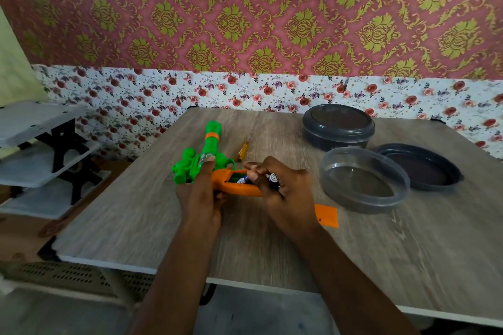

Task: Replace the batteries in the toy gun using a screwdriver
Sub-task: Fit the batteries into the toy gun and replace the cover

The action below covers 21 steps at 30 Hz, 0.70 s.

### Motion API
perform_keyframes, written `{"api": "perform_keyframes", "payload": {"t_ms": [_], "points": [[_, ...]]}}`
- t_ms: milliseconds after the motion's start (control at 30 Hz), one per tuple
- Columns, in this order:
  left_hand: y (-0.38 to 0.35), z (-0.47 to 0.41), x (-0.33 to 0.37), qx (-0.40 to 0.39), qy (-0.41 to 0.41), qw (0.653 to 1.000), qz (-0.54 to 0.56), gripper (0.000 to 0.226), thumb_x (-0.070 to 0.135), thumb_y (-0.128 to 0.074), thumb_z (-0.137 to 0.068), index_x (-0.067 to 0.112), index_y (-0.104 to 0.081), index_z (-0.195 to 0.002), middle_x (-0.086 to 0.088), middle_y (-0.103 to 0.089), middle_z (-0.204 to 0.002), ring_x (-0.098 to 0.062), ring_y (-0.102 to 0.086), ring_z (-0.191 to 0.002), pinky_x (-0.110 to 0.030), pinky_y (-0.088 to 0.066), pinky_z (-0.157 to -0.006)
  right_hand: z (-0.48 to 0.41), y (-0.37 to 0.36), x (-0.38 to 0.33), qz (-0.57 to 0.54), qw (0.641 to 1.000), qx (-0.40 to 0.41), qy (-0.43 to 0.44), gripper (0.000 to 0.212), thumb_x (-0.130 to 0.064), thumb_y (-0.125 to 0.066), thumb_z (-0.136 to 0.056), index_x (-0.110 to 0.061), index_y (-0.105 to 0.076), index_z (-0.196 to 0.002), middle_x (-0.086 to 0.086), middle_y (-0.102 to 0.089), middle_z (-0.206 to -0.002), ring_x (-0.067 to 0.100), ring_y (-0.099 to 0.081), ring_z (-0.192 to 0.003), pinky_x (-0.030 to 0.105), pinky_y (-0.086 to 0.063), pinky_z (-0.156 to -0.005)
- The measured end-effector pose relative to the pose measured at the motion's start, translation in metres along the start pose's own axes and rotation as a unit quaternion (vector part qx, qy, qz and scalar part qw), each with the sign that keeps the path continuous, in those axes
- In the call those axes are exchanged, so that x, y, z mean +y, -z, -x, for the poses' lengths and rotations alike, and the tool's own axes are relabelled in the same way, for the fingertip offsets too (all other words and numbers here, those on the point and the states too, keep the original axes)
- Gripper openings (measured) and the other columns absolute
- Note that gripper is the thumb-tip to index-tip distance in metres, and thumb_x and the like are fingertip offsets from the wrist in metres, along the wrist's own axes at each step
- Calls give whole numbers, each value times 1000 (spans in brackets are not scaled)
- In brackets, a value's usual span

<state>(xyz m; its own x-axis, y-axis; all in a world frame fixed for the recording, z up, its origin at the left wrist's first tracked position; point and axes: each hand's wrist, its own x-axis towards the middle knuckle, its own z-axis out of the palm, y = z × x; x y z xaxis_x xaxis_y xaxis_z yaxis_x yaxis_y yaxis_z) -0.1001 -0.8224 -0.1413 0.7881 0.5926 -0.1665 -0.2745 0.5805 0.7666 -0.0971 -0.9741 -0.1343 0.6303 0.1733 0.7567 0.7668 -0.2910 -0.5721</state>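
Observation:
The green and orange toy gun (211,144) lies on the wooden table (272,239), barrel pointing away from me. My left hand (200,196) holds it around the body, thumb stretched over the green part. The orange grip's battery compartment (236,181) is open with a blue battery (243,179) inside. My right hand (280,187) grips another battery (273,179) in its curled fingers, fingertips at the compartment. The orange battery cover (326,215) lies on the table by my right wrist. A yellow-handled screwdriver (243,152) lies just beyond the gun.
A closed dark round container (337,128) stands at the back right. In front of it sits an open clear container (363,181), with its dark lid (420,167) lying to the right. A white and black rack (46,152) stands left of the table.

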Motion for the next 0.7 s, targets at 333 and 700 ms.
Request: {"api": "perform_keyframes", "payload": {"t_ms": [333,700], "points": [[2,-2,-1,-7,4,1000,-8,44,22,-72,-93,19,-58,-135,-14,-76,-115,-30,-77,-94,-28,-56,-49,1,5,4,6,998,-47,29,24,-17,-65,-96,-10,-78,-114,0,-79,-107,7,-75,-95,26,-58,-81],[4,-3,4,-11,49,999,20,12,20,-68,-96,23,-59,-102,-1,-77,-71,-10,-68,-53,-17,-40,-38,-7,4,0,-122,974,140,-131,19,-13,-57,-102,-10,-64,-85,-3,-71,-73,10,-65,-69,39,-53,-70]]}}
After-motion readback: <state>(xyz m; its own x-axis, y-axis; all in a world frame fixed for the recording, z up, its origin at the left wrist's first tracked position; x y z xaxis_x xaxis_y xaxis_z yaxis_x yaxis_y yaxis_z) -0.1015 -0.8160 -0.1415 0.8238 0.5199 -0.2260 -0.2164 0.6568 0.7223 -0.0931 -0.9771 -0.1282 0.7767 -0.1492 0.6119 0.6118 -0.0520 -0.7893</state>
